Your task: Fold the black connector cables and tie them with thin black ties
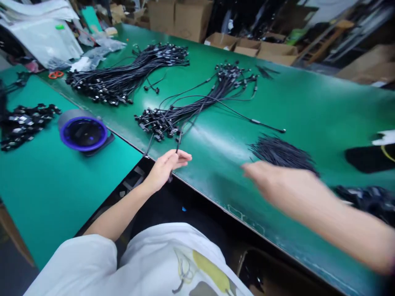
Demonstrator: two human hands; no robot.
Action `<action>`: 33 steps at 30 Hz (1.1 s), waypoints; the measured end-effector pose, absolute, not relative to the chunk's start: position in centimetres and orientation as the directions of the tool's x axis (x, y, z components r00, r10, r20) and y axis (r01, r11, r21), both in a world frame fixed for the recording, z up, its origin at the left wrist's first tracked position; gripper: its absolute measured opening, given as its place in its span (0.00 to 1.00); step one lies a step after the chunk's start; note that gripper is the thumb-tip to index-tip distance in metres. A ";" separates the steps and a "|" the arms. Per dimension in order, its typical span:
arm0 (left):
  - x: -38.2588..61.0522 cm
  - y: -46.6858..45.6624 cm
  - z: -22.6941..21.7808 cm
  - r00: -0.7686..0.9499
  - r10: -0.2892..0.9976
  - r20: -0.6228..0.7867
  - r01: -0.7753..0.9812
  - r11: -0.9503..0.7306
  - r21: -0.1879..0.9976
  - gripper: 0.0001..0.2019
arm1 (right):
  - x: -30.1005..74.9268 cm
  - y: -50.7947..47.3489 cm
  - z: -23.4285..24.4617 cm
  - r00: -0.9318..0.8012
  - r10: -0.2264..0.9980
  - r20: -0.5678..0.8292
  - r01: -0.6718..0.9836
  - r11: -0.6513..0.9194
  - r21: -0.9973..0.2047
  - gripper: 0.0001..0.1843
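Observation:
At the near edge of the green table (308, 105), my left hand (166, 166) pinches a black cable (180, 139) between thumb and fingers. The cable runs up from the hand toward a spread bundle of black cables (200, 105) with small connectors at both ends. One cable from that bundle stretches to the right across the table. My right hand (265, 176) is smeared by motion, in front of a pile of thin black strips (282, 152), possibly cable ties. Whether its fingers hold anything cannot be made out.
A larger cable bundle (132, 72) lies at the back left, near orange-handled scissors (56, 75). A round purple-rimmed device (84, 133) stands on the left table, beside more connectors (31, 119). At right are a black object (367, 159) and dark coiled items (370, 201). Cardboard boxes (179, 18) stand behind.

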State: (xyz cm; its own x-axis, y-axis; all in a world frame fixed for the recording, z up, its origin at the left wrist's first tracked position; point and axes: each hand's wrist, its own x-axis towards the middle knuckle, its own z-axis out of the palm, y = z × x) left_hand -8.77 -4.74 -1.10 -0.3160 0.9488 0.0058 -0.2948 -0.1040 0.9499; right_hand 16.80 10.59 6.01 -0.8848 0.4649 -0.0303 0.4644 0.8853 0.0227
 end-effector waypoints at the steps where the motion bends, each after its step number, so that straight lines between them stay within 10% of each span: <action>1: -7.6 -4.5 -0.8 -0.267 0.961 0.076 -0.156 -0.121 0.980 0.16 | 16.4 8.0 5.5 -0.927 0.369 -0.072 0.373 0.926 -0.056 0.13; 4: -4.6 -4.5 -0.1 0.010 0.999 0.044 0.004 -0.044 0.999 0.18 | 14.2 4.7 6.1 -0.949 0.314 0.026 0.310 0.945 -0.102 0.11; 11: -8.0 -6.9 0.7 0.377 0.911 -0.167 -0.426 0.331 0.842 0.17 | 19.1 13.1 5.9 -0.808 0.546 0.220 0.508 0.835 -0.210 0.16; 17: -11.4 -7.8 2.1 -0.086 0.980 -0.179 -0.793 0.042 0.607 0.10 | 23.2 10.8 1.0 -0.761 0.576 0.301 0.543 0.818 -0.192 0.19; 21: -10.3 -6.0 1.4 -0.126 0.961 -0.246 -0.673 0.099 0.733 0.14 | 22.7 5.0 1.1 -0.824 0.399 0.402 0.372 0.917 -0.147 0.13; 26: -6.6 -4.9 -0.7 -0.089 0.985 -0.148 -0.341 0.110 0.934 0.16 | 19.2 1.5 3.3 -0.889 0.276 0.366 0.054 0.856 -0.515 0.13; 30: -3.8 -5.9 -0.9 0.063 0.994 -0.089 -0.044 0.092 0.995 0.13 | 16.2 2.9 2.7 -0.816 0.402 0.415 0.063 0.775 -0.628 0.16; 33: -2.7 -6.1 -0.2 0.110 0.991 -0.078 -0.212 0.100 0.972 0.12 | 14.8 4.1 0.7 -0.636 0.646 0.422 0.102 0.612 -0.784 0.09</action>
State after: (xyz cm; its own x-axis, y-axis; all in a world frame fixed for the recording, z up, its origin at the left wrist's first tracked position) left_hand -2.73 -6.12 -0.17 0.1097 0.9909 -0.0776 -0.2118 0.0996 0.9722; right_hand 14.80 4.05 0.67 -0.6362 0.6461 0.4217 0.1023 0.6124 -0.7839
